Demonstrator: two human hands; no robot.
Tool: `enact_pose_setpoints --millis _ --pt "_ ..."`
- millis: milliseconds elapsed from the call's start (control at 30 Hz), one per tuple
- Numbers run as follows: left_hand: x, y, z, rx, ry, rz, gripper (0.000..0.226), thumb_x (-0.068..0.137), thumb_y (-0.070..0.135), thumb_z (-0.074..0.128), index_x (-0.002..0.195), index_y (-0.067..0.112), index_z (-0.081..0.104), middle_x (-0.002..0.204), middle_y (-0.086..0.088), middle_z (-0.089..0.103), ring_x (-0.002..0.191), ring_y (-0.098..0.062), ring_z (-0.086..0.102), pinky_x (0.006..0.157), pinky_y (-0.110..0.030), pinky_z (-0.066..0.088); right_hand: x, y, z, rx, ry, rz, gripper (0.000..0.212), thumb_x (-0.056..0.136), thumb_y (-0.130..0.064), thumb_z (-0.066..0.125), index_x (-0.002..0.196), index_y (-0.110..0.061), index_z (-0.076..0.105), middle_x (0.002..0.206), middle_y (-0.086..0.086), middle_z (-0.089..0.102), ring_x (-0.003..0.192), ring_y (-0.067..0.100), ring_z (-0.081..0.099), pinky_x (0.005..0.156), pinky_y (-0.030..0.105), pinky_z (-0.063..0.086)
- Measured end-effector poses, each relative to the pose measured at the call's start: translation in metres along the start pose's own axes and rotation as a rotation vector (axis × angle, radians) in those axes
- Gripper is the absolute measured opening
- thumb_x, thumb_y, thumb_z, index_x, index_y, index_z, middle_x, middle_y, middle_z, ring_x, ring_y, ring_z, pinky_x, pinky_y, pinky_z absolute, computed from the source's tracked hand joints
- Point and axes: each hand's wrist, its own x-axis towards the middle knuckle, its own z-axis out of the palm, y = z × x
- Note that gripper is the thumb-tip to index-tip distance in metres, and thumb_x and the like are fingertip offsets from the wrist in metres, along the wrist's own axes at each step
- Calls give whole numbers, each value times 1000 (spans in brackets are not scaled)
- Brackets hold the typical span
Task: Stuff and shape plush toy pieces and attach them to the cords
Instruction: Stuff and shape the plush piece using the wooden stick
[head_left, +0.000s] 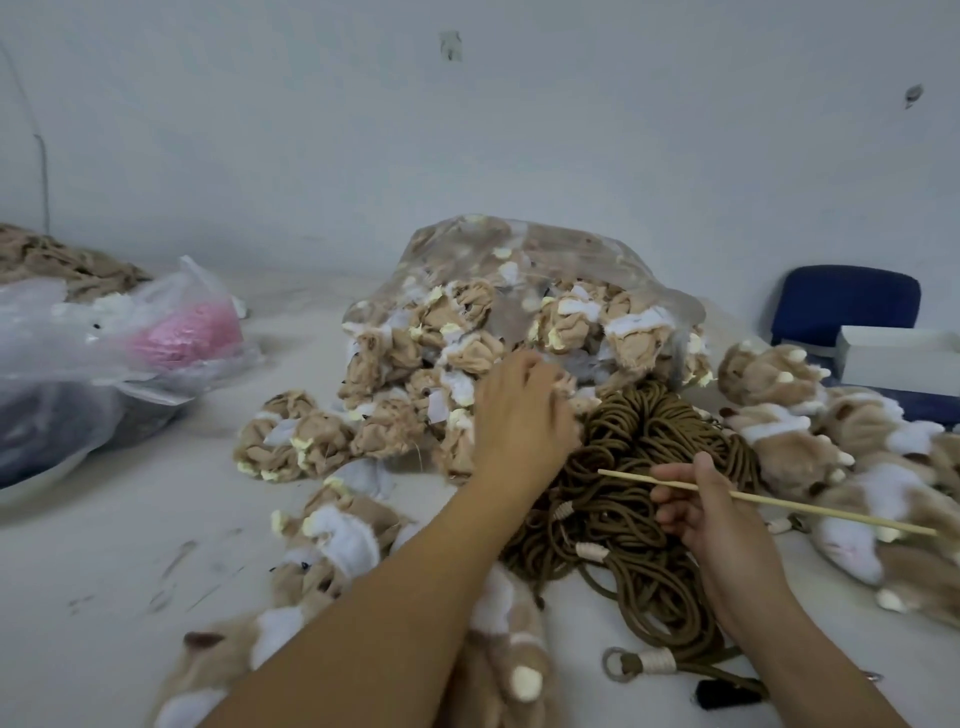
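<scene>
Reaching just behind the cords (639, 467), the left hand (524, 410) curls over unstuffed plush pieces (395, 374) (grip hidden, cannot tell); the right hand (711, 509), over the cords, pinches a stick (810, 506), whose tip could snag loops.

The left hand (524, 410) blurs, grip hidden among plush pieces (384, 431).

I see 2 arms on head cam | L hand (524, 410) bare | R hand (711, 514) bare | L forearm (363, 613) + R forearm (789, 639) bare to frame edge
</scene>
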Motion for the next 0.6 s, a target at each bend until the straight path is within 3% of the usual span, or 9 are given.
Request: enact_pose_setpoints --millis 200,400,467,600 --pt "69 71 37 -349 90 -276 24 97 15 46 116 9 60 129 -10 48 118 -26 44 101 -44 38 0 3 -2 -60 23 17 50 97 -48 37 87 -12 71 67 0 66 58 10 59 66 33 46" --pt "5 0 52 -313 289 -505 28 101 13 45 120 1 62 134 -16 46 125 -30 43 106 -43 37 0 3 -5 -50 1 25 54 81 -57 43 83 -12 72 68 4 66 57 12 58 63 33 46" --pt "-1 -15 43 -286 395 -475 32 99 18 43 118 -1 62 129 -19 49 121 -33 45 103 -44 38 1 4 -5 -37 -6 32 53 81 -57 44 83 -13 72 69 4 66 57 11 58 63 32 45" --pt "-6 -20 25 -240 428 -330 43 93 25 36 111 -2 63 122 -18 53 115 -33 50 101 -44 40 0 3 -4 -13 -17 41 55 81 -57 44 85 -10 71 68 3 65 56 11 58 62 31 45"
